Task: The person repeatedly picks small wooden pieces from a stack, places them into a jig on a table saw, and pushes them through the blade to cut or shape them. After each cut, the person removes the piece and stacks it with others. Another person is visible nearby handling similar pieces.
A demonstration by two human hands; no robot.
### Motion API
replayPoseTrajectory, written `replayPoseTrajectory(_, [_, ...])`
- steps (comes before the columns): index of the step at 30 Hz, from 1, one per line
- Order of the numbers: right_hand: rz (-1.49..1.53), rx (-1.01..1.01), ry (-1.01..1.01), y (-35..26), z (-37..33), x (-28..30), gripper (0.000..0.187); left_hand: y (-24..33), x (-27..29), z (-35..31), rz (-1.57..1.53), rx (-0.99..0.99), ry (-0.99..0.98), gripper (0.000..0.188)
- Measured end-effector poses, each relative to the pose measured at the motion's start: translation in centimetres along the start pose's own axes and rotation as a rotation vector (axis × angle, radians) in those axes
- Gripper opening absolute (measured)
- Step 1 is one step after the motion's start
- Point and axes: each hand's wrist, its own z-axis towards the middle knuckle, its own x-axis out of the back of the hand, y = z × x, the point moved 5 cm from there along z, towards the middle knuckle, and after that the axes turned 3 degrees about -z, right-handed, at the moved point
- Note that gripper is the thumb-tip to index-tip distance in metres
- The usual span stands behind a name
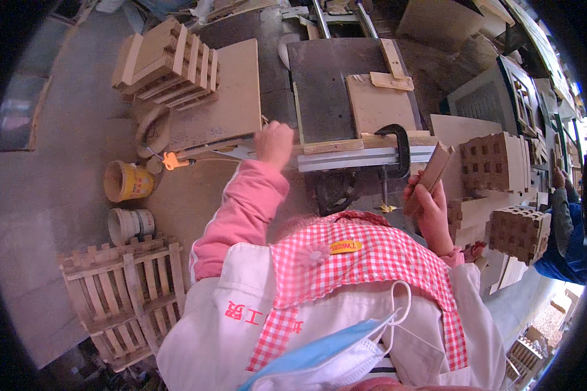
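Note:
My right hand (430,212) grips a short stack of brown wooden strips (435,168), tilted upward at the right of the machine table. My left hand (274,144) is closed at the left front corner of the dark machine table (323,85), beside a board-topped surface (235,98). Whatever lies in its fingers is hidden. A black C-clamp (403,146) holds a wooden fence strip (332,146) along the table's front edge, between my hands. On the table lies a square wooden panel (378,107) with small wood pieces (392,81) at its far edge.
Slatted wood pieces (176,65) are stacked at the far left. Below them are an orange-handled tool (174,161), a yellow bucket (129,181), a white bucket (130,225) and a wooden pallet (127,296). Notched wooden blocks (492,163) stand right. Another person's arm (560,212) shows at the right edge.

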Motion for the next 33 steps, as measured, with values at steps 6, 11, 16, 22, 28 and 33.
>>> replayPoseTrajectory(6, [-0.024, -0.031, -0.084, 0.0, 1.3, -0.1, 0.033, -3.1, -1.6, 1.7, 0.15, 0.038, 0.263, 0.035])
replayPoseTrajectory(11, [-0.012, -0.025, -0.105, -1.0, 2.1, 0.4, 0.035, -2.3, -1.0, -2.7, 0.247, -0.049, 0.101, 0.03])
replayPoseTrajectory(16, [-0.062, -0.042, -0.11, -1.0, 3.5, 1.4, 0.036, -1.3, 1.1, -5.4, 0.073, 0.011, -0.151, 0.023])
replayPoseTrajectory(22, [-0.177, -0.091, -0.19, -1.4, 6.2, -0.2, 0.04, 0.4, 1.9, -0.7, -0.336, -0.063, 0.263, 0.023])
replayPoseTrajectory(28, [-0.467, -0.083, -0.322, -1.3, 10.4, -2.9, 0.033, 7.2, -1.8, 1.8, -0.273, -0.35, 0.021, 0.025])
replayPoseTrajectory(33, [-0.836, 0.186, -0.423, 0.0, 15.1, -6.5, 0.038, 7.9, -2.0, 1.9, 0.032, -0.435, -0.084, 0.021])
